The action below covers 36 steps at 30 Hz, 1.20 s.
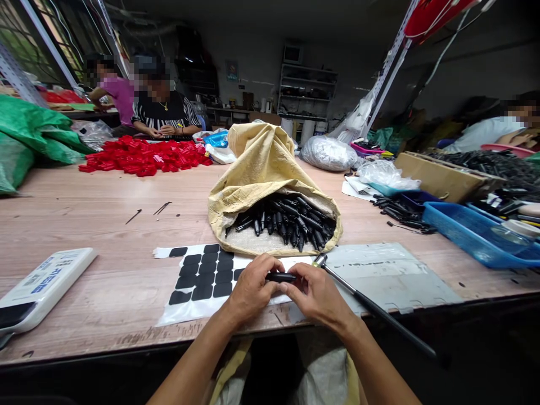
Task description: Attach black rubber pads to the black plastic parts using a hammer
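Observation:
A short black cylindrical piece lies level between my two hands near the table's front edge. My left hand pinches its left end, and my right hand has thumb and fingers closed on its right end. Under and left of my hands is a white sheet with rows of black rounded-square stickers. Just beyond them, a yellow sack lies with its mouth towards me, holding many black pieces. A black-handled tool with a metal head rests right of my right hand.
A grey board lies at the right, with blue trays and black parts beyond. Red pieces are heaped at the back left. A white device sits at the left. People sit at the far left and right.

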Tool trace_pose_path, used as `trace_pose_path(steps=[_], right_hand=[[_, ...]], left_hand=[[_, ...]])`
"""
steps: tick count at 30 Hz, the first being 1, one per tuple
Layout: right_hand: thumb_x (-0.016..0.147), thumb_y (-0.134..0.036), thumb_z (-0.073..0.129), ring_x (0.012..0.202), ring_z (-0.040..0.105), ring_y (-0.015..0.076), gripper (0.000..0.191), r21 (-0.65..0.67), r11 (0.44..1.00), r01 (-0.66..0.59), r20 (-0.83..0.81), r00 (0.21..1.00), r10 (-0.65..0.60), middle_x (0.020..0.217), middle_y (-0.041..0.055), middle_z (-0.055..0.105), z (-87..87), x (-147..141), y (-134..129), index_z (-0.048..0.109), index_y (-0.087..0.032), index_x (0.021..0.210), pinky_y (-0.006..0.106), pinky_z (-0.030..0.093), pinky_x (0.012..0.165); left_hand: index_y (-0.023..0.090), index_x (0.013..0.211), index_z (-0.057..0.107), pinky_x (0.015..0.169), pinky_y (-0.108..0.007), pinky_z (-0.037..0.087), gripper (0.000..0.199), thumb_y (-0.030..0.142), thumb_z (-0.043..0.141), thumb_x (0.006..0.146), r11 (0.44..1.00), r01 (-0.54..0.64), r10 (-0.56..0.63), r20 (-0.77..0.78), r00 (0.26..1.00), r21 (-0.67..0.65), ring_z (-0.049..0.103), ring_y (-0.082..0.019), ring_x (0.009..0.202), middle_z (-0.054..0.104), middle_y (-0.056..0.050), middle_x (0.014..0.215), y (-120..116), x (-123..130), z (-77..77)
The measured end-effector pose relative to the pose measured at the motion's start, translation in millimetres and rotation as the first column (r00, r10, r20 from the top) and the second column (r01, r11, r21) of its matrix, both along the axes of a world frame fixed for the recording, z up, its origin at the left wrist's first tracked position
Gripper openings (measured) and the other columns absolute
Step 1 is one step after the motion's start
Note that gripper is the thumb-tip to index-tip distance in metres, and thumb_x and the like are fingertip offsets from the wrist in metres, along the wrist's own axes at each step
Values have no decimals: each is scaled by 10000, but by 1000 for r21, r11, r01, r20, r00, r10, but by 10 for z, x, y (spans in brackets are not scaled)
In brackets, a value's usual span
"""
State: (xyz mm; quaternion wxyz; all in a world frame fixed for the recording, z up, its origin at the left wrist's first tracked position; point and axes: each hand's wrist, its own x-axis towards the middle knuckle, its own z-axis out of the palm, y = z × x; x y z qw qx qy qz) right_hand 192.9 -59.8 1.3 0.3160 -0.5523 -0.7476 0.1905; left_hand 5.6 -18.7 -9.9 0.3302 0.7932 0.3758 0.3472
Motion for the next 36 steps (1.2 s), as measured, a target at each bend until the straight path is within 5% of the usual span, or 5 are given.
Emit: trace_pose_path(steps=[16,22,26,31,36], right_hand=[[882,-333,629,747,562,155,120,119,993,26,-9,1000,-25,818,6,637,13,57,-112,654,-223,922,274,413,693],[921,-452,585,735,571,170,253,252,889,384,29,915,-403,870,36,668,-35,591,-145,685,-227,980,298,442,706],[922,-434,575,742,593,175,229,249,854,457,149,853,-499,886,33,678,-197,749,-120,689,-236,920,303,420,691],[929,-400,557,833,630,188,203,294,851,434,238,829,-505,913,29,683,-235,683,-130,689,-251,893,301,401,689],[930,-385,564,850,635,191,174,293,848,441,247,822,-513,925,20,681,-234,678,-135,681,-258,911,305,405,713]], left_hand=[[212,936,632,854,-330,443,215,64,572,791,997,32,-31,-24,999,71,572,-207,945,633,-34,969,-30,-15,1],[268,1063,679,797,-297,467,197,194,614,892,973,228,-233,-172,957,-44,631,-200,900,696,-33,972,-594,-102,270],[261,955,718,676,-285,474,126,264,679,836,920,330,-391,-452,802,-210,680,-213,781,735,-37,916,-948,-79,-173],[181,1026,729,618,-341,471,266,190,644,775,957,139,-287,-765,577,-255,717,-318,783,751,-143,956,-1019,65,-840],[244,952,747,571,-301,436,192,251,698,767,887,346,-462,-585,667,-307,700,-275,742,755,-80,900,-944,200,-286]])
